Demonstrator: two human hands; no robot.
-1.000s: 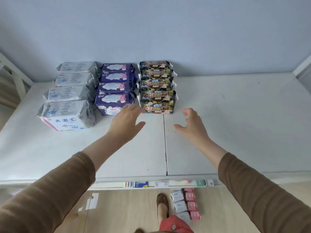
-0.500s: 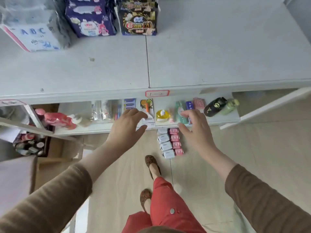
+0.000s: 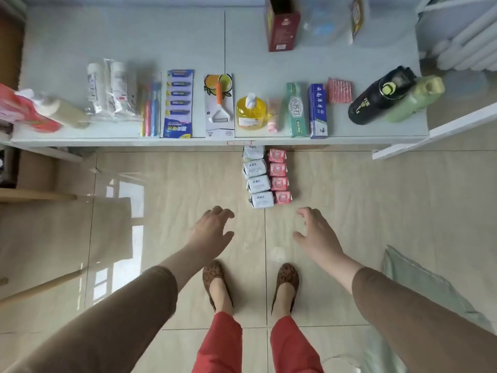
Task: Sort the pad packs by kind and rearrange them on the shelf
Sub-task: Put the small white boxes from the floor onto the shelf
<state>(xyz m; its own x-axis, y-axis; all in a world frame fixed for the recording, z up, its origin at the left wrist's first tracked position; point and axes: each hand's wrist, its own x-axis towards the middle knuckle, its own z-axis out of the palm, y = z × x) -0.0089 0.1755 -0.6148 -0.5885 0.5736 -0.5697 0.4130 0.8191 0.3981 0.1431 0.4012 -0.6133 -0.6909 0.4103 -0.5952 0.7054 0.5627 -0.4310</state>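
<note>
On the floor in front of the lower shelf lie two short rows of small pad packs. The white ABC packs [image 3: 257, 180] form the left row and the pink packs [image 3: 279, 176] the right row, each running away from me under the shelf edge. My left hand [image 3: 212, 231] hovers open just below and left of the nearest white pack. My right hand [image 3: 316, 232] hovers open to the right of the nearest pink pack. Neither hand touches a pack. The upper shelf with the larger pad packs is out of sight.
The lower shelf [image 3: 107, 49] holds toothbrushes [image 3: 150, 109], a razor card [image 3: 178, 103], a peeler [image 3: 219, 106], a yellow soap bottle [image 3: 251, 111], toothpaste boxes [image 3: 317, 110], a black bottle [image 3: 376, 96] and a red box [image 3: 281, 25]. My feet [image 3: 285, 284] stand on the tiled floor below the packs.
My view has tipped down from the top shelf to the lower shelf and floor. Both open hands have dropped away from the upper packs toward the small packs on the floor.
</note>
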